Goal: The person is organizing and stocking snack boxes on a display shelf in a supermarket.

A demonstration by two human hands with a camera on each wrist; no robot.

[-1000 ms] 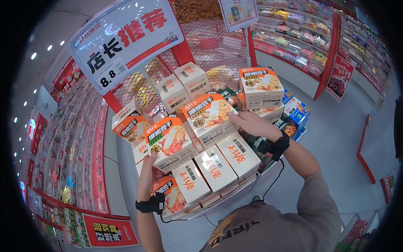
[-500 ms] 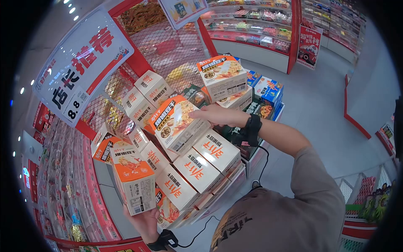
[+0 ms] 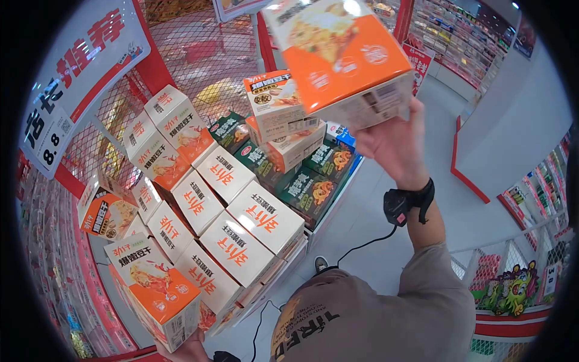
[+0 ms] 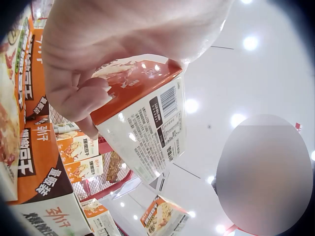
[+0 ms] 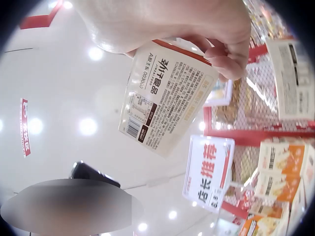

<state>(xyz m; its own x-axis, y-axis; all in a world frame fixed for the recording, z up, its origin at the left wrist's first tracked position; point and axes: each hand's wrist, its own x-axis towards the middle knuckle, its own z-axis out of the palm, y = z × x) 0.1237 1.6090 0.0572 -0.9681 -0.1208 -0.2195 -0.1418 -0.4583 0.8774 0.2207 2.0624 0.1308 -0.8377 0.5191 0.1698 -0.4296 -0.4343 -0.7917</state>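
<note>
My right hand [image 3: 398,148] grips an orange and white snack box [image 3: 350,54] by its near end, raised above the display at the upper right of the head view. In the right wrist view, curled fingers [image 5: 229,61] hold that box's edge, its printed white side [image 5: 167,98] facing the camera. At the lower left, my left hand [image 3: 187,349], partly cut off by the frame, grips a similar snack box [image 3: 154,286] by its near end. The left wrist view shows the fingers [image 4: 86,101] curled over this box's orange edge, above its barcode side [image 4: 147,132].
White boxes [image 3: 238,247] stand in rows on the display, with upright boxes [image 3: 181,130] behind. Green boxes [image 3: 307,190] and two stacked orange-white boxes [image 3: 277,102] are to the right. A price sign [image 3: 78,72] and wire mesh [image 3: 199,60] rise beyond.
My right hand has lifted its box off the stack, up and to the right. The left hand has drawn its box toward the near left and turned it. The head view has shifted right.
</note>
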